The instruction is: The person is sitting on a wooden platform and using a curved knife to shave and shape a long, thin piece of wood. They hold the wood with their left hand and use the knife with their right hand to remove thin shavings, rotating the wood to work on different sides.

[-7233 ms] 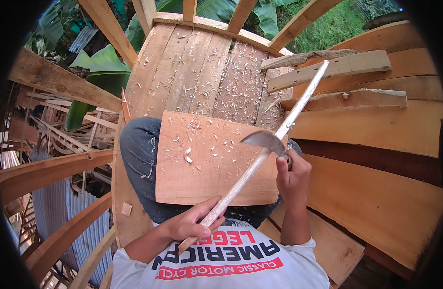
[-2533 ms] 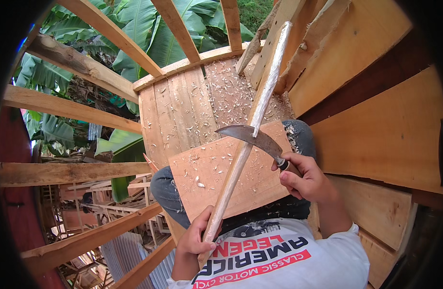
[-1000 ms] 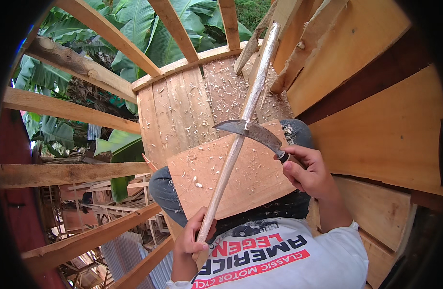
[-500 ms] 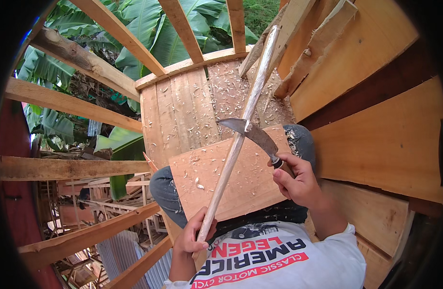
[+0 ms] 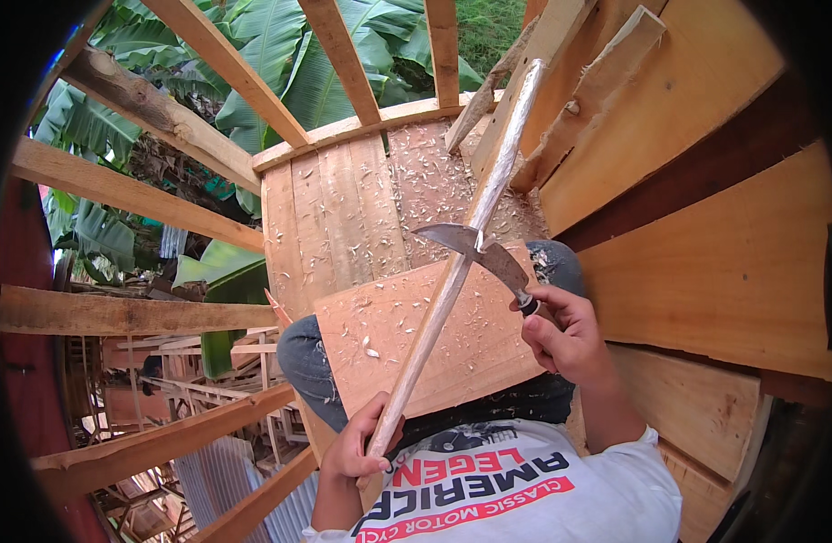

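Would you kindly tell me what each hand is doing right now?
Left hand: closed around the lower end of the wooden stick.
Right hand: closed on the curved knife's handle.

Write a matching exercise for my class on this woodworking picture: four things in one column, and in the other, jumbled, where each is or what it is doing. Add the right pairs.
Column one
1. Left hand
2. Right hand
3. Curved blade
4. Flat board

Column two
A. Crossing the stick partway along its length
B. Resting across the legs
C. Gripping the knife handle
D. Holding the stick near its lower end

Right pairs: 1-D, 2-C, 3-A, 4-B.
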Motion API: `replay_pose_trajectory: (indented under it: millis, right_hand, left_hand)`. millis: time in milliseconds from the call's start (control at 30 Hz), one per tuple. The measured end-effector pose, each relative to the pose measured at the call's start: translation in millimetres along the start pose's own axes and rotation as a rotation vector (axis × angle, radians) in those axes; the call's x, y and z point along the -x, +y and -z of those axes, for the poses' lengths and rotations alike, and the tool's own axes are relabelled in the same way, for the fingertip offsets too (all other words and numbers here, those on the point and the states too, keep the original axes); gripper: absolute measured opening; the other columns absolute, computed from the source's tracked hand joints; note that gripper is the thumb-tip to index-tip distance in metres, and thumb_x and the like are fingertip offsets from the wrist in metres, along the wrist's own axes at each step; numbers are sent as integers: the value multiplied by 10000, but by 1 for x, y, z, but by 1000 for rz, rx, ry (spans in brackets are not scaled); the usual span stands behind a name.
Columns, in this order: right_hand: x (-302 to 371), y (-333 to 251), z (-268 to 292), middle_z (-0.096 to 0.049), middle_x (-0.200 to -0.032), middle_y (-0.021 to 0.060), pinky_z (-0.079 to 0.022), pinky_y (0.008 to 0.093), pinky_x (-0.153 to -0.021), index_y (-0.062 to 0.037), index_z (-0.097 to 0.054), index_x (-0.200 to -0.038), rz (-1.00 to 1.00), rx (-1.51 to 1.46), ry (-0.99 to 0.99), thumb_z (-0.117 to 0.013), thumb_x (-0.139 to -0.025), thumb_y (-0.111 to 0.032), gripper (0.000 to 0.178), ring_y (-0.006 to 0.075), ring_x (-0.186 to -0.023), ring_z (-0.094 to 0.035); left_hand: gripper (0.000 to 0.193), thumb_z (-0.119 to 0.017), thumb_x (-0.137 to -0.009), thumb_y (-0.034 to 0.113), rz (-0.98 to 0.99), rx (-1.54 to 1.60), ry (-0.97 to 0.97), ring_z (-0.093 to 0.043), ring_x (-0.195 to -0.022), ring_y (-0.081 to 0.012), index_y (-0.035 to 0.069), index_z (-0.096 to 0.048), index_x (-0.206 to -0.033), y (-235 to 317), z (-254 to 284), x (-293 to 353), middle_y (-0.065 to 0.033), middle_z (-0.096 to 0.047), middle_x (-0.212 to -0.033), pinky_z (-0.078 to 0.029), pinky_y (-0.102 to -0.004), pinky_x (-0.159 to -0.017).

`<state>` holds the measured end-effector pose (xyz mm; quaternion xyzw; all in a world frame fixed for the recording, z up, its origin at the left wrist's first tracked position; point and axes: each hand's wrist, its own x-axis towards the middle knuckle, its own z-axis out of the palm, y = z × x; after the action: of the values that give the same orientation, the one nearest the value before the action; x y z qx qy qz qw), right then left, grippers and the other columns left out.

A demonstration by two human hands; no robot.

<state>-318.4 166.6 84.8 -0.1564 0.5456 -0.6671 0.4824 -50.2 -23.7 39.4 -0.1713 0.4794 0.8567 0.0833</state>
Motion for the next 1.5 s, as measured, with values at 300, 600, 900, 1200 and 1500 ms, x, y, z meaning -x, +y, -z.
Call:
replay_pose_trajectory:
  millis: [300,600,900,1200,1500]
  right_hand:
    - [-6,1,9,-514,-640,-36,-367,190,-507,19,-583,-1091,182,-43,85,-594,-906,-105,224,12,-542,-439]
    - [5,6,4,-437,-543,-44,-304,175,-394,6,-566,-1089,19,142,-116,-541,-929,-96,191,12,-416,-387]
    - [3,10,-6,-448,-588,-46,-322,174,-383,5,-552,-1068,-38,297,-367,-525,-944,-125,182,12,-415,-379]
    - [-7,20,-5,-508,-604,-10,-318,174,-388,9,-600,-1074,-18,190,-260,-545,-926,-114,200,15,-433,-409]
    - [-14,15,-3,-500,-592,-41,-334,178,-406,15,-592,-1062,-38,78,-34,-579,-907,-102,195,11,-445,-430]
  left_hand:
    - [779,-820,-559,416,-7,1,4,-377,-588,-49,1,-405,-1071,-2,3,5,9,-392,-788,-283,-186,-496]
    - [791,-821,-558,429,28,21,29,-382,-596,-50,10,-404,-1084,-7,7,12,13,-399,-796,-295,-185,-507]
    - [794,-810,-565,442,35,-4,8,-390,-614,-48,10,-405,-1094,-14,10,13,22,-411,-787,-308,-191,-535]
    - [708,-793,-610,381,32,306,-110,-339,-538,-51,21,-386,-1063,-14,6,11,27,-365,-687,-261,-199,-477]
    - [638,-784,-622,352,68,506,-172,-351,-531,-39,35,-392,-1013,-18,5,9,10,-402,-681,-288,-174,-466]
